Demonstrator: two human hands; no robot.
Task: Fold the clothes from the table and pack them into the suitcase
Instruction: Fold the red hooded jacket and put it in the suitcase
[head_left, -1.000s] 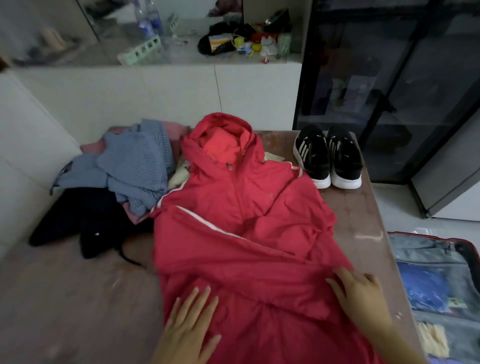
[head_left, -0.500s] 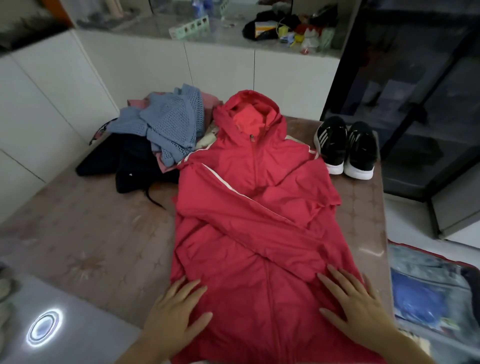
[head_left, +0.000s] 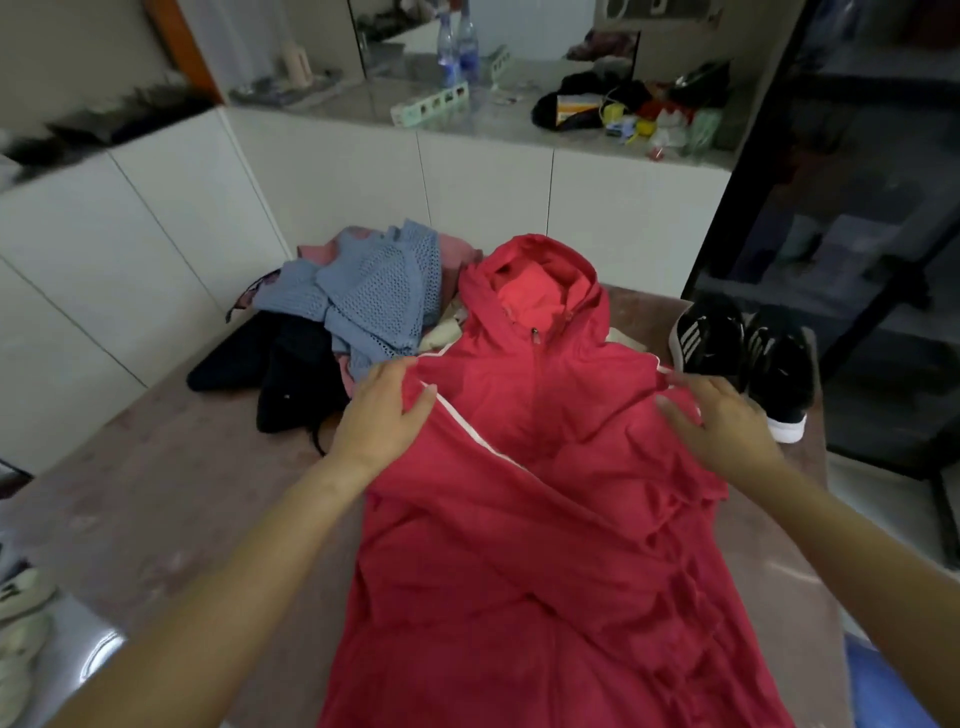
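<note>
Both arms out, bare forearms coming in from the lower corners toward the red jacket (head_left: 519, 493). Left hand (head_left: 382, 415) palm down at the jacket's shoulder on my left. Its fingers (head_left: 388, 375) are nearly straight and together, thumb spread wide and lying on the cloth. Right hand (head_left: 719, 421) palm down on the jacket's opposite shoulder, fingers reaching toward the hood end. Blur there: cannot tell whether they pinch cloth or only rest. Hands well apart, about level with each other across the jacket.
</note>
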